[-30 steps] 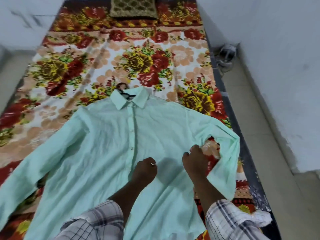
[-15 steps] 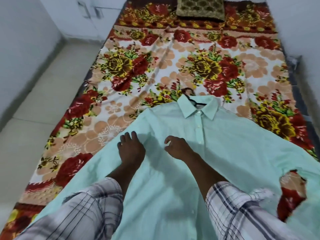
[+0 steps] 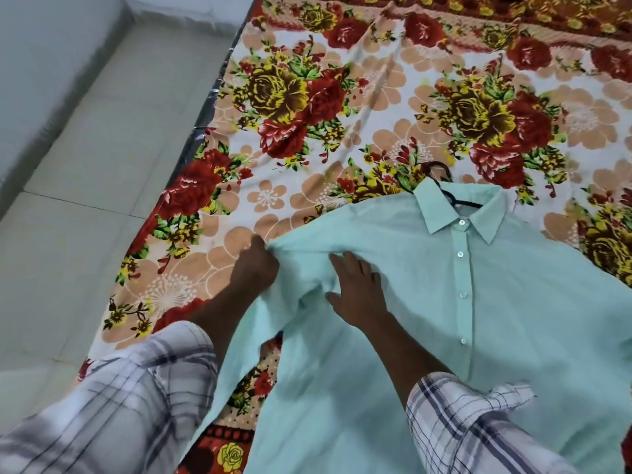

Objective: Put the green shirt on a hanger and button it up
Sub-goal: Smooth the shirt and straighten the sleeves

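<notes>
The pale green shirt [image 3: 506, 302] lies face up on the floral bedsheet, its placket buttoned down the front. A dark hanger [image 3: 444, 186] sits inside the collar, with its hook poking out above. My left hand [image 3: 254, 266] pinches the fabric at the shirt's left shoulder where the sleeve starts. My right hand [image 3: 357, 290] rests flat on the chest just right of that fold, fingers spread. The left sleeve runs down toward me, bunched between my arms.
The floral bedsheet [image 3: 342, 114] covers a low mattress whose left edge [image 3: 201, 131] borders a pale tiled floor [image 3: 85, 186]. A white wall base runs along the far left. My checked sleeves fill the bottom of the view.
Both hands moved to the shirt's left shoulder. The left hand closed on the shoulder fabric, which now bunches up. The view has shifted left and closer.
</notes>
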